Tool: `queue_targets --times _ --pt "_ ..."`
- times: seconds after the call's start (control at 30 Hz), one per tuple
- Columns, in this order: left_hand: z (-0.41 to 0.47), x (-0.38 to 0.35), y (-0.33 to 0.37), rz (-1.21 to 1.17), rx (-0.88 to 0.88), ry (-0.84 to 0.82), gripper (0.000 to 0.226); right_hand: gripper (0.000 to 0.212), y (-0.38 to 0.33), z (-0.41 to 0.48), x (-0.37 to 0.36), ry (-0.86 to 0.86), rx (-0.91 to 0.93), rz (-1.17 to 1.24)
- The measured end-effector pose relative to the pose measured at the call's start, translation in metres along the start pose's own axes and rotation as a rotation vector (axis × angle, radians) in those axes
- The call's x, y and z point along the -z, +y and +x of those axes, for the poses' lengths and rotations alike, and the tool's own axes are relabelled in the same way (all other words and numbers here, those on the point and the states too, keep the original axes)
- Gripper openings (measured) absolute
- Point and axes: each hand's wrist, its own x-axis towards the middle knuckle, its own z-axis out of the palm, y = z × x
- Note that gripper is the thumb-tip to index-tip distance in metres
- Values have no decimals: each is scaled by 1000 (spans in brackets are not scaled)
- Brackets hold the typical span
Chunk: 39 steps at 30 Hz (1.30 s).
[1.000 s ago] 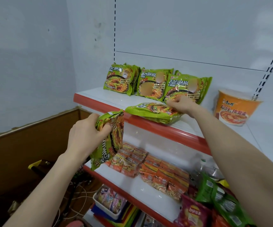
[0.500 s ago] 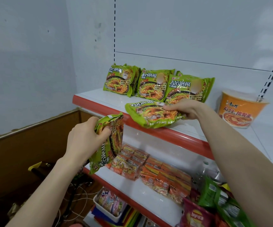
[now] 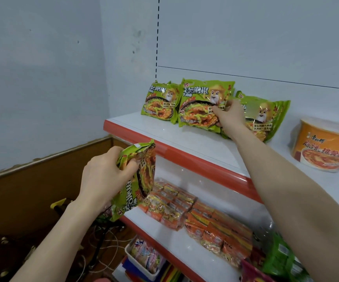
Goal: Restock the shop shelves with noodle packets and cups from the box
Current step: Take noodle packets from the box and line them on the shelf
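Note:
My right hand [image 3: 230, 117] pinches the right edge of a green noodle packet [image 3: 200, 104] that stands upright on the white top shelf [image 3: 201, 143], in front of the middle stack. More green packets lean against the back panel at the left [image 3: 159, 102] and right [image 3: 266, 117]. My left hand [image 3: 105, 176] grips another green noodle packet [image 3: 140, 180] by its top, hanging below the shelf's red front edge. An orange noodle cup [image 3: 323, 147] sits on the top shelf at the far right.
The lower shelf [image 3: 176, 245] carries rows of orange snack packets [image 3: 203, 216], with green and red bags [image 3: 280, 259] at the right. A white basket of sweets [image 3: 144, 259] sits below. Brown wainscot and cables lie at the lower left.
My right hand has lifted the packet from lying flat at the shelf's front edge and stood it upright against the middle stack. My left hand still holds its packet, nearly unmoved.

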Motion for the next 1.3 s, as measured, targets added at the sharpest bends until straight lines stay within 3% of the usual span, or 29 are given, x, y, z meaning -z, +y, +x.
queue_targets --times 0.27,0.37,0.5,0.8,0.97,1.17,1.23,1.3 --pt "8 0 -8 38 20 18 46 38 4 25 -20 46 9 -271" --pt "10 -2 -10 40 19 32 45 17 8 34 -27 33 5 -315" --pt "11 -3 -11 44 12 41 43 40 18 42 -34 23 -45 -308" --pt "14 -6 -13 49 19 20 39 32 29 45 -25 4 6 -516" --pt "12 -5 -11 45 34 3 33 39 30 52 -31 -17 -41 -365" --pt "9 0 -10 35 26 -7 43 40 26 42 -26 -5 -73 -357" --pt "8 1 -8 26 7 -4 44 36 25 37 -22 -20 -70 -358" --pt "8 4 -6 14 -14 -9 47 18 23 30 -18 -24 -33 -377"
